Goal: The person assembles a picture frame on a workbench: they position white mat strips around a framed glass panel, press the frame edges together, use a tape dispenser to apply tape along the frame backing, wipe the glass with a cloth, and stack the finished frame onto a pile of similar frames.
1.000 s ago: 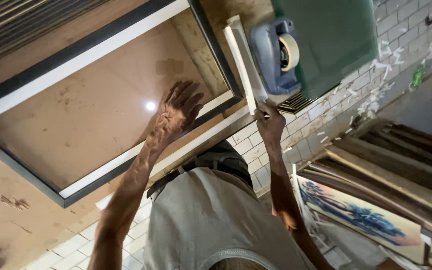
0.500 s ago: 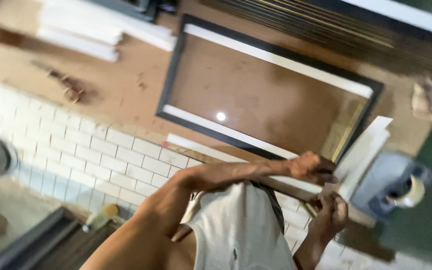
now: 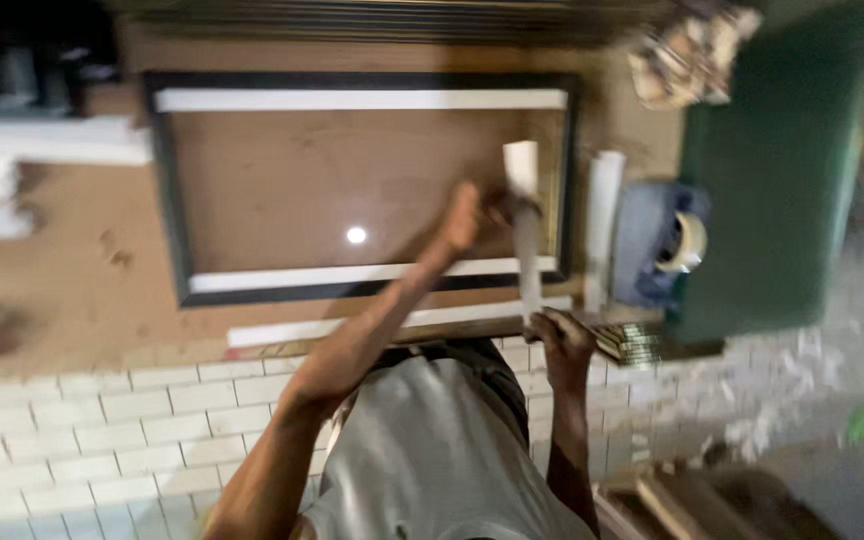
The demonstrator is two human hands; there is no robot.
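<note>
Dim, warm indoor light, the whole frame soft with motion blur. One sharp glare dot sits left of centre on the glass of the framed panel (image 3: 352, 180), a reflection of an overhead lamp. Upper left corner falls to near black. The hands are smeared: left hand (image 3: 472, 215) streaked worst, right hand (image 3: 564, 340) a bit clearer. White strip (image 3: 524, 230) between them ghosts along its edges. Green board (image 3: 772, 170) at right is flat and muddy, no detail. Tiled floor (image 3: 92, 430) at lower left is brighter, grout lines still readable. Lower right is grainy and unfocused.
</note>
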